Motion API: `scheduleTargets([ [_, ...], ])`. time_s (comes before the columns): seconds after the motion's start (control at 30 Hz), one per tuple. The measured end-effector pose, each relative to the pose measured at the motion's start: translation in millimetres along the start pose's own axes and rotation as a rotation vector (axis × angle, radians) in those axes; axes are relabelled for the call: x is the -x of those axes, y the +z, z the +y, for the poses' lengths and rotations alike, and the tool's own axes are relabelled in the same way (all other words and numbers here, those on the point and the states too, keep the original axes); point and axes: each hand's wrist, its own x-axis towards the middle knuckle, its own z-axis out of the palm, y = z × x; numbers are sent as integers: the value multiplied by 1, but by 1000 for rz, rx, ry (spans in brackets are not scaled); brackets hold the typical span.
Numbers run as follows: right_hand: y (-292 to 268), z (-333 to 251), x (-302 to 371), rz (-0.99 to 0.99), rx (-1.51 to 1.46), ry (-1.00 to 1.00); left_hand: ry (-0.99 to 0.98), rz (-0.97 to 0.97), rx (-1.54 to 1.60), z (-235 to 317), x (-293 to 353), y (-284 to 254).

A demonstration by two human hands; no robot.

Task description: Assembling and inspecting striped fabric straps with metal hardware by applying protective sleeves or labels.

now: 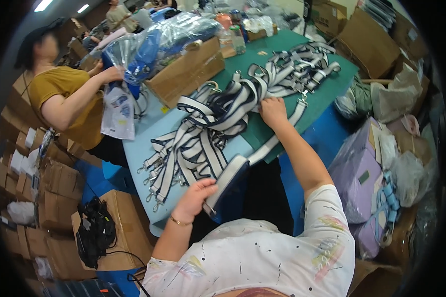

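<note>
A long white strap with navy edging (229, 174) runs from my left hand (197, 197), behind my right forearm, to a silver clip (303, 95). My left hand is closed around this strap near its lower end, where another metal fitting (210, 210) hangs. My right hand (274, 112) is closed at the edge of a tangled heap of matching straps (218, 109); its fingertips are partly hidden, and it seems to grip a strap there. Several loose strap ends with silver clips (156, 195) lie fanned out towards the near left.
The table has a green mat (332, 81) and a pale blue part (151, 136). A cardboard box (193, 67) holds plastic-wrapped blue goods. At the left, a person in a mustard top (67, 94) handles a clear bag. Cartons (59, 185) stack left; wrapped purple bags (354, 173) stand right.
</note>
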Motion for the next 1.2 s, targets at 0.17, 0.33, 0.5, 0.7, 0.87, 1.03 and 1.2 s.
scheduleTargets([
  [0.17, 5, -2, 0, 34, 92, -164, -108, -13, 240, -40, 25, 6],
  [0.33, -11, -5, -3, 103, 73, -263, -151, 12, 267, -55, 38, 16],
  [0.5, -12, -2, -1, 134, 63, -302, -160, 29, 262, -69, 45, 17],
  [0.7, -34, -3, 0, 42, 110, -305, -65, 39, 204, -83, 41, 12],
  [0.87, -47, 10, 11, 92, -54, -158, -47, 27, 240, -77, 35, 11],
  [1.03, -76, 12, 41, 288, -304, -114, -39, -4, 243, -79, 26, 12],
  [1.2, -108, -28, 126, 340, -831, 256, 7, -41, 217, -74, 23, 16],
])
